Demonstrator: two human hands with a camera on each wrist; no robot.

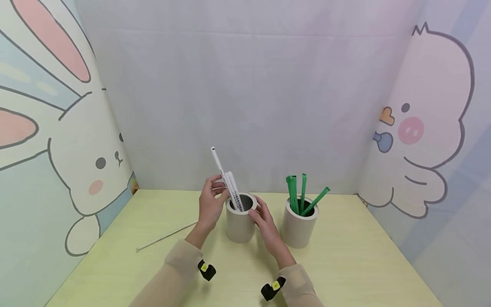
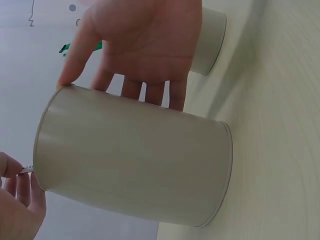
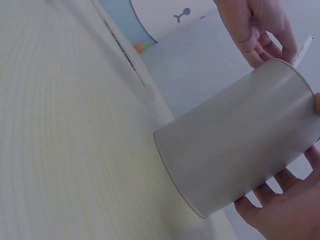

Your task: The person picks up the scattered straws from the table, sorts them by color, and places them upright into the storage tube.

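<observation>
In the head view, my left hand [image 1: 211, 207] pinches a white straw with black print [image 1: 218, 162] at the left of a beige cylindrical cup [image 1: 240, 226]. The straw's lower end is inside the cup, beside other white straws [image 1: 232, 181] leaning there. My right hand [image 1: 267, 224] grips the cup's right side, thumb near the rim, fingers behind. The left wrist view shows the right hand [image 2: 150, 40] against the cup [image 2: 135, 155] and the left hand [image 2: 20, 205] pinching at the rim. In the right wrist view, the left hand [image 3: 260, 25] is above the cup [image 3: 240, 140].
A second beige cup [image 1: 298, 230] holding several green straws [image 1: 293, 192] stands to the right on the pale yellow table [image 1: 356, 256]. One white straw [image 1: 166, 236] lies on the table at left. A grey cloth wall [image 1: 245, 106] rises behind, with cartoon-printed panels at both sides.
</observation>
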